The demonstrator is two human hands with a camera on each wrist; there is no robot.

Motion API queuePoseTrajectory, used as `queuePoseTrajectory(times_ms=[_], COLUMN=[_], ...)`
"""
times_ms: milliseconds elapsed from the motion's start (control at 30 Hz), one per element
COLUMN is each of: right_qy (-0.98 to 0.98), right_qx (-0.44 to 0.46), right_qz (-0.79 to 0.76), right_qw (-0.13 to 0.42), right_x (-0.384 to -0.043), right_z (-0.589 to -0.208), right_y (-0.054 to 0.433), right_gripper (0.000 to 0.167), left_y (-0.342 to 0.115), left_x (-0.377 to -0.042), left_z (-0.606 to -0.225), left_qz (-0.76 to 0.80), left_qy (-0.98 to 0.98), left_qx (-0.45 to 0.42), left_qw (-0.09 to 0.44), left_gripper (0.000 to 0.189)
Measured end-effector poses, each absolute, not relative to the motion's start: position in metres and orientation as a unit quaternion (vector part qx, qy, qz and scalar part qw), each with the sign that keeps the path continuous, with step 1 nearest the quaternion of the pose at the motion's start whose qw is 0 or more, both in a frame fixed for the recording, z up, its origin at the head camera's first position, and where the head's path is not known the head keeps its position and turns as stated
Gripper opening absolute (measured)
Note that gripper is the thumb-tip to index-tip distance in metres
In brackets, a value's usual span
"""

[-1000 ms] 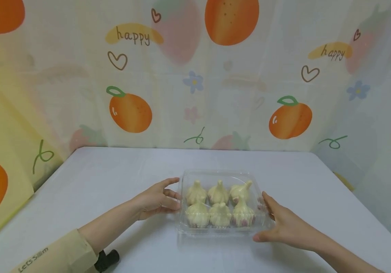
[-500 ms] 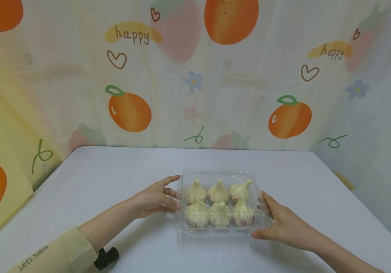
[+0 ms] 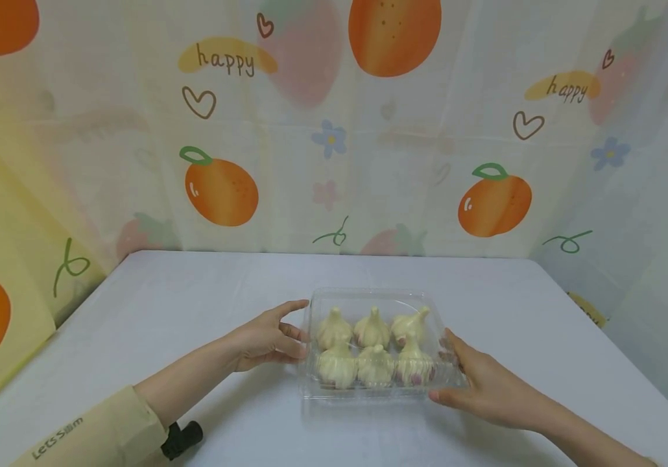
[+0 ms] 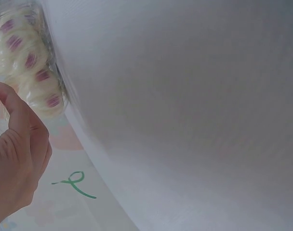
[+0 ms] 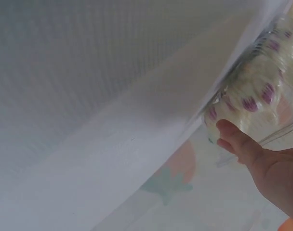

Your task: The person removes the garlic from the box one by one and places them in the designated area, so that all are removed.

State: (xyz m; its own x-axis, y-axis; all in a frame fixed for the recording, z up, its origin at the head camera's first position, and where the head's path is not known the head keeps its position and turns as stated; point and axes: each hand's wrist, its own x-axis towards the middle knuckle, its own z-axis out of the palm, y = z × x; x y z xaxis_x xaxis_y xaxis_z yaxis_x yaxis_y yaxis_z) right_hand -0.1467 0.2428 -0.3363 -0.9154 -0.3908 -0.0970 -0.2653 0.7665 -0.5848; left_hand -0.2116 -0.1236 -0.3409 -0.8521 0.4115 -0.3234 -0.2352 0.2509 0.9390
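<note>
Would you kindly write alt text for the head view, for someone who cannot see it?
A person's left hand and right hand are at opposite sides of a clear plastic box containing six garlic bulbs in two rows of three. A white table lies beneath, a fruit-printed backdrop behind.

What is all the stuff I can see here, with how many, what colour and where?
Table: one, white, across the lower head view.
Box: one, clear, over the table; whether it touches is unclear.
Garlic: six bulbs visible, cream with purple patches, inside the box in two rows of three.
Backdrop: count unclear, pale with yellow at left, around the table.
Oranges: seven, orange, printed on the backdrop in the head view.
Other prints: many, mixed colours, on the backdrop.
Black object: one, black, partly hidden by the sleeve.
Sleeve: one plainly visible, cream, left arm.
Left grip: one, bare hand, at the box's left side.
Right grip: one, bare hand, at its right side.
</note>
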Motion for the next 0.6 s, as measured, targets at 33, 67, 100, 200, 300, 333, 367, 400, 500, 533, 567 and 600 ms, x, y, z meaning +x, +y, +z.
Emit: queuePoseTrajectory(times_ms=[33,67,100,200,300,333,367,400,500,533,567,600], right_qy=[0.933,0.934,0.934,0.934,0.934,0.934,0.934,0.934,0.935,0.935,0.935,0.935], right_qx=[-0.188,-0.2,-0.211,-0.23,-0.239,-0.24,-0.241,-0.242,-0.242,-0.241,-0.241,-0.24], right_qz=[-0.288,-0.281,-0.275,-0.262,-0.257,-0.257,-0.257,-0.258,-0.256,-0.255,-0.255,-0.255], right_qw=[0.103,0.097,0.091,0.074,0.061,0.059,0.056,0.054,0.05,0.049,0.047,0.047], right_x=[-0.1463,-0.1458,-0.1453,-0.1445,-0.1437,-0.1433,-0.1429,-0.1423,-0.1407,-0.1402,-0.1399,-0.1398], right_z=[-0.3369,-0.3376,-0.3383,-0.3401,-0.3422,-0.3429,-0.3436,-0.3441,-0.3448,-0.3447,-0.3446,-0.3445], right_y=[0.2436,0.2444,0.245,0.2459,0.2464,0.2465,0.2466,0.2468,0.2465,0.2462,0.2459,0.2456], right_gripper=[0.106,0.104,0.103,0.1,0.099,0.098,0.098,0.097,0.096,0.096,0.096,0.096], left_y=[-0.1236,-0.1236,-0.1236,-0.1237,-0.1235,-0.1233,-0.1229,-0.1226,-0.1218,-0.1215,-0.1213,-0.1213], left_x=[-0.2119,-0.212,-0.2122,-0.2125,-0.2127,-0.2126,-0.2124,-0.2121,-0.212,-0.2117,-0.2118,-0.2119], left_z=[-0.3411,-0.3412,-0.3414,-0.3415,-0.3411,-0.3407,-0.3403,-0.34,-0.3393,-0.3391,-0.339,-0.3389], left_qz=[0.609,0.609,0.61,0.611,0.609,0.608,0.608,0.607,0.605,0.605,0.605,0.604], left_qy=[0.745,0.745,0.744,0.744,0.745,0.746,0.746,0.747,0.748,0.749,0.749,0.75], left_qx=[0.059,0.059,0.06,0.062,0.063,0.063,0.064,0.065,0.063,0.063,0.062,0.06], left_qw=[0.266,0.266,0.266,0.265,0.264,0.264,0.264,0.264,0.264,0.263,0.262,0.262], left_gripper=[0.095,0.095,0.096,0.096,0.096,0.096,0.096,0.096,0.095,0.095,0.095,0.095])
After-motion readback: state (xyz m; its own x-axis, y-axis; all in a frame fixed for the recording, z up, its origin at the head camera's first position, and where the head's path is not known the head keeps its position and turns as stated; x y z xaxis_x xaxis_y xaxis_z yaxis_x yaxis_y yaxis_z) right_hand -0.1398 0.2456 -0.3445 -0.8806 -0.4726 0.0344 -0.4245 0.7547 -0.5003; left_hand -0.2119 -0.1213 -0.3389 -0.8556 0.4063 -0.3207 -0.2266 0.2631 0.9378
